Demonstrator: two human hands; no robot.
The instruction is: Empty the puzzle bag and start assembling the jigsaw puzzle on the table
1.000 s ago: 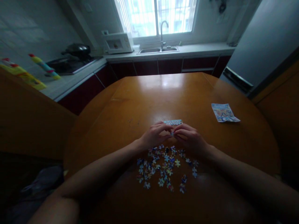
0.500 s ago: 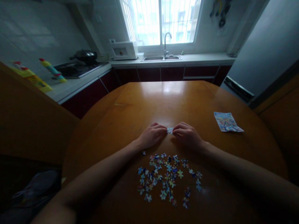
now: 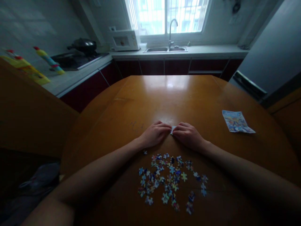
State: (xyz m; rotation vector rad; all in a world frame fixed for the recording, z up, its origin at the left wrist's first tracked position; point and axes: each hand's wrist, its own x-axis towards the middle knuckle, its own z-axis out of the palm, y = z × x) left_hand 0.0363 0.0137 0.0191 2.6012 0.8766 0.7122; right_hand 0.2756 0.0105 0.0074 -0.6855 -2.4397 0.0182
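Between my two hands lies a small light-coloured patch of jigsaw pieces (image 3: 172, 130), mostly covered by my fingers. My left hand (image 3: 157, 133) has its fingers closed at the left side of the patch. From the right, my right hand (image 3: 188, 135) pinches the opposite side, its fingers bent together. Nearer to me, loose jigsaw pieces (image 3: 166, 179) are scattered in blue, yellow and dark colours. One lone piece (image 3: 145, 152) lies by my left forearm.
The pieces lie on a brown wooden table (image 3: 117, 125). A creased picture sheet (image 3: 237, 121) rests to the right. Beyond the table are a counter with a sink (image 3: 157, 49), a microwave (image 3: 125, 40), a wok (image 3: 83, 45) and yellow bottles (image 3: 30, 70).
My hands have drawn slightly closer together, and less of the patch shows between them. The whole view has shifted a little as the head moved. The loose pieces lie as before.
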